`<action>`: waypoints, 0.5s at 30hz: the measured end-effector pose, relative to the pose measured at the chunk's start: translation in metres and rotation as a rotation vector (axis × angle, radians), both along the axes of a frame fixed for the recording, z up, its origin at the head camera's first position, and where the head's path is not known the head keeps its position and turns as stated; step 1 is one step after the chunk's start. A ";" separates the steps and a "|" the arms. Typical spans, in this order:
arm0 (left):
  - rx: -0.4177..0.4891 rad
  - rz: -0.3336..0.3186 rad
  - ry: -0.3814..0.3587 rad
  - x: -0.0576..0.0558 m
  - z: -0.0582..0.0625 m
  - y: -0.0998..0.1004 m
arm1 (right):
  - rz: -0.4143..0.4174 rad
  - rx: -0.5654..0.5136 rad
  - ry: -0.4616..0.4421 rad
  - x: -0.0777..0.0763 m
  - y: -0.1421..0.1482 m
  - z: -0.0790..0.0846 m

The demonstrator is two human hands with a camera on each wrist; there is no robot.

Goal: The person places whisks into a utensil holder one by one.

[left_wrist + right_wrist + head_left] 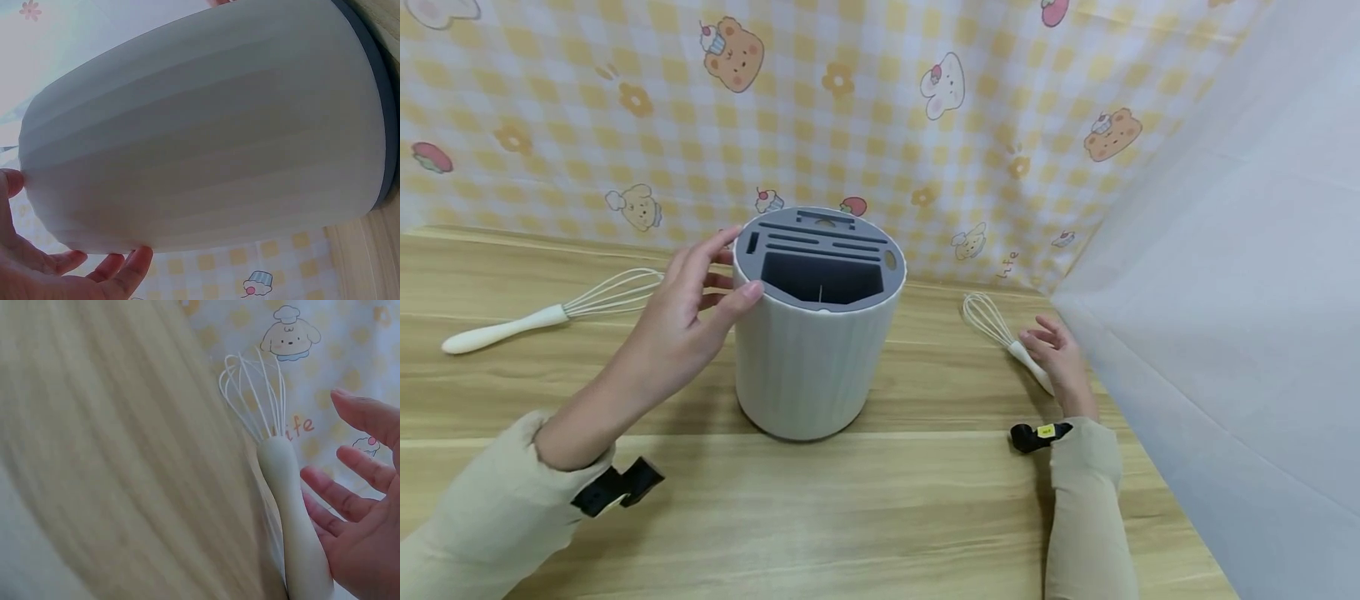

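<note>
A white ribbed utensil holder (808,367) with a grey slotted top (823,237) stands upright on the wooden table. My left hand (681,312) holds its upper left side, thumb at the front of the rim and fingers spread round the left. In the left wrist view, the fingertips (142,255) lie against the ribbed wall. On the right, a small whisk (1026,360) with a white handle and pale wires lies on the table. Beside that handle is my right hand (1062,367), holding nothing, its fingers (340,494) extended and apart in the right wrist view.
A larger white whisk (542,319) lies at the left, its wire end partly behind my left hand. Yellow-checked cloth (850,108) hangs along the table's back edge. A white sheet (1225,275) borders the right side, close to my right hand.
</note>
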State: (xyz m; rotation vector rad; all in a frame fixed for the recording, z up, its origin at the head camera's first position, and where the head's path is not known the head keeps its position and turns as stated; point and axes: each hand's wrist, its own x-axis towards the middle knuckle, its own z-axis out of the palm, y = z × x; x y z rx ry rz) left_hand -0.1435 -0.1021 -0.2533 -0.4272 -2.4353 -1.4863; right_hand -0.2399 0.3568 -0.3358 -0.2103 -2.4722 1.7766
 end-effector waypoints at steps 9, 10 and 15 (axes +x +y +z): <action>0.007 -0.012 0.008 0.000 0.000 0.001 | 0.039 0.172 -0.011 -0.007 0.008 -0.008; 0.005 -0.010 0.006 0.000 0.000 0.001 | 0.047 0.189 -0.016 -0.007 0.008 -0.009; -0.003 0.001 0.001 0.002 0.001 -0.001 | 0.049 0.266 -0.041 -0.011 0.008 -0.010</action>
